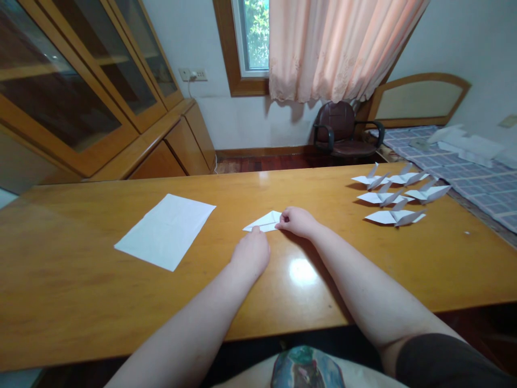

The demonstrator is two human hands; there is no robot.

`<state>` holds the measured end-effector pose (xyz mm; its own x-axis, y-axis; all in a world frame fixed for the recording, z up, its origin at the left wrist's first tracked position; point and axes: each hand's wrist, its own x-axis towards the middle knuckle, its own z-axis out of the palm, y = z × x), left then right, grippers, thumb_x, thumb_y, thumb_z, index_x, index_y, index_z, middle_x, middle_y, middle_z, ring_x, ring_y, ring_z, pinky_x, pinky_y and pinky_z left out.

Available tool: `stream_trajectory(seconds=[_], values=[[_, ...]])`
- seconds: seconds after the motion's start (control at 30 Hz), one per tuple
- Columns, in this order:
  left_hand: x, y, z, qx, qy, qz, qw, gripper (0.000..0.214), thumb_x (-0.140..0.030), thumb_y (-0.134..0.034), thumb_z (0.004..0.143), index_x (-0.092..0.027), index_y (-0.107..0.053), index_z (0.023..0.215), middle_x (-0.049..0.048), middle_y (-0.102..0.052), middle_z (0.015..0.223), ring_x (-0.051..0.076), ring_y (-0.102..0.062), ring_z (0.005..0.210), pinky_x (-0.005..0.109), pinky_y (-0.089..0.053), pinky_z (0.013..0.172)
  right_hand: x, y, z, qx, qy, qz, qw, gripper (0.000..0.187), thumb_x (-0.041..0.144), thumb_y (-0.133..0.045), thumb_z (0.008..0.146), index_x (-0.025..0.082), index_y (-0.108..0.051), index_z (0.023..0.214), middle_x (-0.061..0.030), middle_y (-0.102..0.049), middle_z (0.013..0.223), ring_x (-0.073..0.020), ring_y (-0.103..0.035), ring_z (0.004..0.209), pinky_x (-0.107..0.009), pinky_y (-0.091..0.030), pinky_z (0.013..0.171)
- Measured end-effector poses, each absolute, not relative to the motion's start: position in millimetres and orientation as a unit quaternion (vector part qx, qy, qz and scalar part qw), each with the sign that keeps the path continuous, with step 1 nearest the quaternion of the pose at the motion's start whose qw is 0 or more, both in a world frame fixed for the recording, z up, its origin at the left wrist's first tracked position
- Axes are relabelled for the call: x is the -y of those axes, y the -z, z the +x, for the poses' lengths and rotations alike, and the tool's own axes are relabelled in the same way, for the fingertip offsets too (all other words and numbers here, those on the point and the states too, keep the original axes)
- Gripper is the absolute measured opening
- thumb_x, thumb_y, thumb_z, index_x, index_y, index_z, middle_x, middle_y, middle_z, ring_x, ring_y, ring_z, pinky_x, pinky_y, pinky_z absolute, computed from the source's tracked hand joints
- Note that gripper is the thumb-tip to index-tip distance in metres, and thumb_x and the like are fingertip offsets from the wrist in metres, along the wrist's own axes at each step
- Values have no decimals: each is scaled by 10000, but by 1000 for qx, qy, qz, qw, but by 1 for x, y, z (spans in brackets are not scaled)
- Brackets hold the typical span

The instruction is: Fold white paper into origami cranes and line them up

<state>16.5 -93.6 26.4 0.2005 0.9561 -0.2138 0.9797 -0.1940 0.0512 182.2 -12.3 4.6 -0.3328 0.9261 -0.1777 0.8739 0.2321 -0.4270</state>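
A small piece of white paper folded into a long pointed shape (265, 221) lies on the wooden table in front of me. My left hand (252, 250) is closed at its near edge, fingers curled, holding it down. At the right end, my right hand (299, 222) pinches the paper between thumb and fingers, hiding that tip. A flat sheet of white paper (165, 231) lies to the left, apart from both hands. Off to the right stand several folded white paper cranes (393, 216) with spread wings.
The wooden table (81, 302) stretches across the view, its near edge close to my body. Behind it are a brown armchair (341, 129), a glass-door cabinet (81, 64) at the left and a bed with a checked cover (476, 178) at the right. A tiny white scrap (467, 233) lies near the table's right end.
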Motion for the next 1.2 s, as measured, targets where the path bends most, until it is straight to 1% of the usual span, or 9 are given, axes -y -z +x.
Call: stream_trajectory(seconds=[0.17, 0.37, 0.53, 0.73, 0.87, 0.97, 1.07, 1.13, 1.2], values=[[99, -20, 22, -567, 60, 820, 49, 508, -174, -446, 879, -149, -431, 1387, 173, -525, 1344, 295, -568, 1126, 387, -493, 853, 12, -5, 180, 778, -197, -594, 55, 371, 577, -662, 744, 207, -684, 724, -53, -697, 781, -161, -582, 674, -255, -326, 552], [99, -24, 31, -574, 91, 813, 35, 487, -138, -376, 906, -108, -453, 1386, 189, -568, 1279, 303, -582, 1079, 401, -499, 800, 11, -8, 190, 778, -166, -606, 8, 435, 647, -665, 695, 216, -693, 745, -66, -702, 762, -188, -603, 674, -268, -325, 537], [99, -25, 29, -566, 85, 820, 25, 486, -143, -381, 907, -91, -455, 1384, 192, -567, 1286, 303, -586, 1064, 424, -472, 835, 4, -11, 207, 733, -203, -649, -21, 383, 561, -753, 636, 225, -694, 810, -41, -700, 760, -183, -600, 669, -264, -344, 538], [98, -15, 25, -571, 30, 820, 29, 495, -356, -479, 914, -146, -486, 1363, 157, -547, 1346, 316, -534, 1166, 473, -386, 985, -1, -9, 227, 728, -247, -639, 14, 310, 443, -796, 609, 203, -664, 753, 3, -654, 657, -135, -550, 585, -243, -332, 528], [89, -7, 17, -570, -11, 820, 45, 520, -440, -486, 910, -175, -487, 1357, 135, -508, 1404, 318, -452, 1281, 512, -306, 1077, 0, -7, 233, 773, -237, -574, 129, 253, 434, -684, 748, 185, -678, 793, -19, -662, 737, -145, -564, 660, -248, -391, 593], [80, -3, 9, -548, -31, 833, 69, 464, -435, -479, 917, -212, -509, 1323, 109, -489, 1429, 301, -425, 1317, 544, -252, 1112, 1, -5, 225, 830, -242, -453, 216, 177, 264, -589, 841, 184, -705, 949, -70, -675, 991, -170, -599, 897, -279, -448, 797], [74, -3, 4, -544, -40, 833, 94, 424, -445, -460, 926, -246, -520, 1295, 91, -450, 1463, 293, -379, 1356, 598, -211, 1116, 4, -2, 215, 860, -259, -394, 194, 240, 160, -514, 876, 192, -732, 971, -87, -662, 1070, -177, -595, 993, -305, -434, 910], [74, -5, 4, -559, -51, 823, 85, 415, -460, -466, 920, -240, -546, 1263, 102, -409, 1489, 304, -324, 1388, 606, -202, 1115, 6, 0, 211, 859, -257, -407, 172, 259, 153, -509, 881, 199, -741, 987, -87, -656, 1067, -175, -604, 971, -301, -440, 903], [77, -8, 8, -564, -74, 821, 60, 405, -443, -485, 913, -214, -570, 1237, 119, -373, 1508, 304, -297, 1400, 565, -209, 1126, 7, 1, 210, 858, -249, -420, 161, 247, 189, -534, 883, 207, -741, 1016, -84, -649, 1058, -173, -612, 941, -291, -450, 873]])
